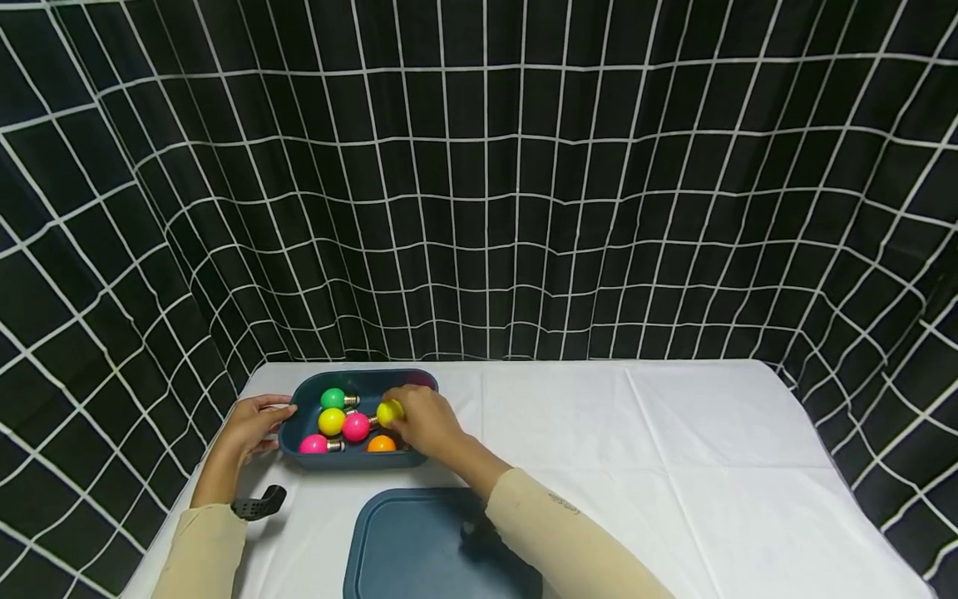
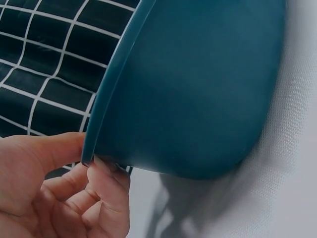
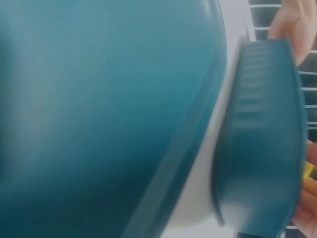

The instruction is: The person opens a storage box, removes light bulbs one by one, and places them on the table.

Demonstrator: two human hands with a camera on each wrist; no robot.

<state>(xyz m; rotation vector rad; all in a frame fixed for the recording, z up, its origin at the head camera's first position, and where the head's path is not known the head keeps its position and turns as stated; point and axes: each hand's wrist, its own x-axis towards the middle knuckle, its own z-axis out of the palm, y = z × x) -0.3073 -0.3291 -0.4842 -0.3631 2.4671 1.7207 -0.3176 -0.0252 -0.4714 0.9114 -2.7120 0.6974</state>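
Observation:
A dark blue container (image 1: 352, 461) stands at the left of the table, holding several coloured light bulbs. Inside lie a green bulb (image 1: 333, 398), a yellow bulb (image 1: 331, 422), an orange bulb (image 1: 382, 444) and two pink bulbs, one of them in the middle (image 1: 356, 427). My left hand (image 1: 250, 426) pinches the container's left rim; the left wrist view shows thumb and finger on either side of that rim (image 2: 110, 82). At the container's right end, my right hand (image 1: 430, 420) grips another yellow bulb (image 1: 389, 412) by its round part; its base is hidden.
A flat blue lid (image 1: 419, 541) lies on the white cloth (image 1: 718, 499) nearer to me, partly under my right forearm. Black curtains with white grid lines (image 1: 516, 183) surround the table at the back and sides. A black strap (image 1: 258, 504) is on my left wrist.

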